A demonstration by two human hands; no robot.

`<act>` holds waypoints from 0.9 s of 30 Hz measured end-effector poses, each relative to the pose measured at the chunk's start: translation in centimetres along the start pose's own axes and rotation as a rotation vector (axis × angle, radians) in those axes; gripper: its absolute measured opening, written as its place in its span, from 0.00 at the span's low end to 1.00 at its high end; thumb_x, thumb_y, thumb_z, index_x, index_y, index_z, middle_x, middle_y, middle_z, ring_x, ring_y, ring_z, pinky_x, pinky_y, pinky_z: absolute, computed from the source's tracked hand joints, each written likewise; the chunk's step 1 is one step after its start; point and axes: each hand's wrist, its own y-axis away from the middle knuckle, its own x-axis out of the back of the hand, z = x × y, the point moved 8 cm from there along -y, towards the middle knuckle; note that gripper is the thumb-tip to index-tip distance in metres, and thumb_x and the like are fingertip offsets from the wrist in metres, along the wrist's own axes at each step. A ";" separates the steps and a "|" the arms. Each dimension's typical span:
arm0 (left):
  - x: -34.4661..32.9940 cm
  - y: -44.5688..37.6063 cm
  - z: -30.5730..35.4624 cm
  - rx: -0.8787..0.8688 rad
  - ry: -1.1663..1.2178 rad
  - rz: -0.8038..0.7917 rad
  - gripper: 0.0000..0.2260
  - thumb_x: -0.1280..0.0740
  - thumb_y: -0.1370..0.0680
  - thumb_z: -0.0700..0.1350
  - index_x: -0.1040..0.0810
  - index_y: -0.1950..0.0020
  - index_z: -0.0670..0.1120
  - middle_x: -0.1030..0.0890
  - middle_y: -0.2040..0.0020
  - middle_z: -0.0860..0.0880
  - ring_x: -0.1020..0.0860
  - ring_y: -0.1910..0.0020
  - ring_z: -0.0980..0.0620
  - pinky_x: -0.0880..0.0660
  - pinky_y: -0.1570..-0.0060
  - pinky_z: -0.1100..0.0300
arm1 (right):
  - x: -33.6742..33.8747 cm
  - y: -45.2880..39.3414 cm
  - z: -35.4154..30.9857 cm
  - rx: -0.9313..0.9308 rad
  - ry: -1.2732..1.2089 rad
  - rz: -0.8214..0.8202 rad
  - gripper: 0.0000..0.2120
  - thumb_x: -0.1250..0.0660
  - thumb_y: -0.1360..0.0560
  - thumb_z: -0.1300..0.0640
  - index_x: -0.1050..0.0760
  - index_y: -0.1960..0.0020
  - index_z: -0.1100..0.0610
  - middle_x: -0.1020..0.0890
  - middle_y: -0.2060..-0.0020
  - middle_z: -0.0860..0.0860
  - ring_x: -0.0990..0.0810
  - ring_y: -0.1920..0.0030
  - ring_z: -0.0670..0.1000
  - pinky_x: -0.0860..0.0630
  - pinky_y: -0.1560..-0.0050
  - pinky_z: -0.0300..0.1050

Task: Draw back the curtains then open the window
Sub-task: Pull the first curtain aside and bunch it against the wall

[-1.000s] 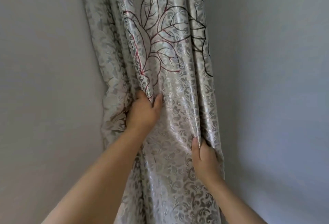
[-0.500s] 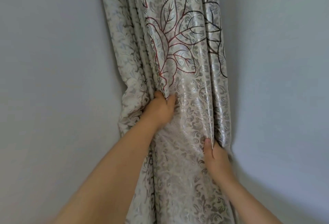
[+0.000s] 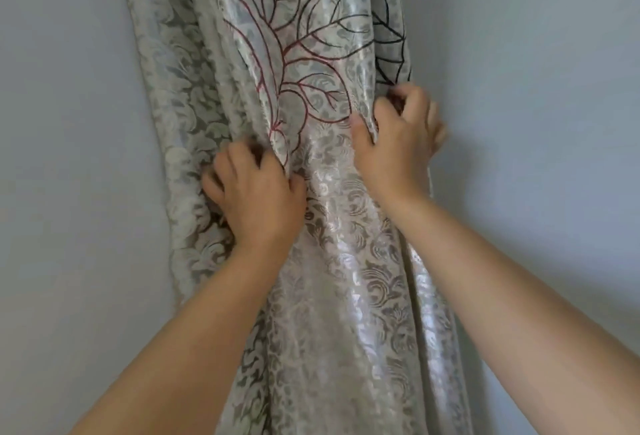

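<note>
A shiny silver-grey curtain with a floral weave and red and black leaf outlines hangs bunched in a room corner. My left hand clutches a fold on the curtain's left side, fingers dug into the cloth. My right hand grips the curtain's right edge higher up, thumb in front and fingers curled behind the fabric. No window shows in this view.
Plain pale grey walls flank the curtain on both sides and meet behind it. The right wall lies close to my right hand.
My right hand has moved up from the curtain's lower right edge to a higher grip. The view has come closer, and my left hand holds the same fold.
</note>
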 end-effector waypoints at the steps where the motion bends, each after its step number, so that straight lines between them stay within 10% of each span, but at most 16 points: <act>1: 0.5 0.2 -0.5 0.033 0.019 0.044 0.11 0.32 0.32 0.45 0.24 0.57 0.37 0.27 0.42 0.33 0.33 0.41 0.32 0.40 0.40 0.36 | -0.1 0.1 0.0 0.003 0.001 -0.001 0.11 0.36 0.27 0.54 0.26 0.57 0.62 0.30 0.38 0.61 0.36 0.38 0.61 0.43 0.43 0.50; 12: -3.7 -1.8 0.2 0.039 0.333 -0.166 0.19 0.47 0.21 0.47 0.33 0.36 0.37 0.31 0.36 0.35 0.33 0.39 0.39 0.38 0.37 0.53 | -2.5 -0.2 0.6 0.126 0.002 -0.098 0.14 0.45 0.22 0.57 0.29 0.57 0.68 0.23 0.59 0.66 0.25 0.62 0.65 0.34 0.65 0.51; 18: -13.5 -2.9 4.4 -0.062 0.132 -0.596 0.22 0.51 0.20 0.48 0.28 0.44 0.31 0.38 0.34 0.30 0.40 0.34 0.38 0.44 0.31 0.50 | -2.9 -1.9 6.2 0.176 0.443 -0.017 0.05 0.33 0.36 0.68 0.28 0.68 0.65 0.22 0.70 0.62 0.24 0.65 0.60 0.33 0.59 0.50; 27: -15.4 -3.8 5.2 -0.148 0.123 -0.609 0.20 0.48 0.21 0.46 0.32 0.41 0.29 0.40 0.34 0.25 0.46 0.31 0.36 0.49 0.29 0.51 | -3.4 -1.7 8.5 0.210 0.464 0.095 0.03 0.38 0.36 0.68 0.30 0.67 0.62 0.23 0.62 0.62 0.28 0.54 0.59 0.39 0.48 0.53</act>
